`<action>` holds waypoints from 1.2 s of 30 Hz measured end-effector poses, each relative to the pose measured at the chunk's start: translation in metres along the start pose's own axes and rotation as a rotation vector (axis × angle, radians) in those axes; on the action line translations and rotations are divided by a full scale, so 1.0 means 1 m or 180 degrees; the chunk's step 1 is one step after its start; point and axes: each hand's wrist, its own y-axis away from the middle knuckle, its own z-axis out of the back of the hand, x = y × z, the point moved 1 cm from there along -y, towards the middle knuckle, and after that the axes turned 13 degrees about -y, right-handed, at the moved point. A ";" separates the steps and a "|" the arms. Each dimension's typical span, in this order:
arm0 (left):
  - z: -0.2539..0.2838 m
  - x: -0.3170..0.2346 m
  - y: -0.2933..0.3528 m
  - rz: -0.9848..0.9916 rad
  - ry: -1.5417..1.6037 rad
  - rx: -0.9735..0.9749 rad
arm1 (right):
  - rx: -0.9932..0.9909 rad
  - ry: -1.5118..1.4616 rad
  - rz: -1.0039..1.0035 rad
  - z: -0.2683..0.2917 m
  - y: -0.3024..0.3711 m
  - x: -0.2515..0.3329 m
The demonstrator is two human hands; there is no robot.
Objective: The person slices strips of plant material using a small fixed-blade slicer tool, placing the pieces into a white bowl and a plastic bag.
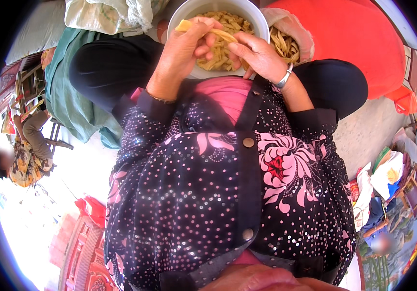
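Note:
Over a white basin (176, 18) between my knees, both hands hold a long, pale yellow strip (224, 35) that looks like dried food; its exact kind I cannot tell. My left hand (182, 48) is closed round it, with a thick end sticking out past the thumb. At the strip's other end, my right hand (263, 59) pinches it between thumb and fingers, a silver bangle on the wrist. Many short yellow pieces (230, 22) lie in the basin below. Just right of the basin, an open sack (307, 36) contains longer, browner strips (286, 46).
A large red covering (354, 43) spreads at the right. Green cloth (75, 97) hangs by my left knee, with a pale woven sack (106, 17) beyond it. One person (29, 155) sits at far left; another (378, 233) is at far right.

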 end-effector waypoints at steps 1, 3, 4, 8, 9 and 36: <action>0.000 -0.003 0.000 -0.0028 0.0048 0.0036 | 0.0032 0.0065 0.0041 0.001 -0.001 -0.001; 0.000 -0.006 0.002 -0.0016 0.0011 0.0095 | 0.0109 0.0190 0.0127 0.003 -0.002 -0.005; 0.000 -0.008 0.002 -0.0009 -0.0011 0.0118 | 0.0087 0.0084 0.0155 0.003 -0.003 -0.005; -0.003 -0.009 0.003 -0.0047 -0.0028 0.0066 | 0.0032 -0.0129 0.0198 0.001 -0.001 -0.004; -0.004 -0.009 0.002 -0.0056 -0.0065 0.0036 | 0.0040 -0.0127 0.0203 0.000 -0.001 -0.001; -0.001 -0.103 -0.022 -0.0947 0.0100 -0.0545 | -0.0357 0.1796 0.2116 0.032 -0.021 0.130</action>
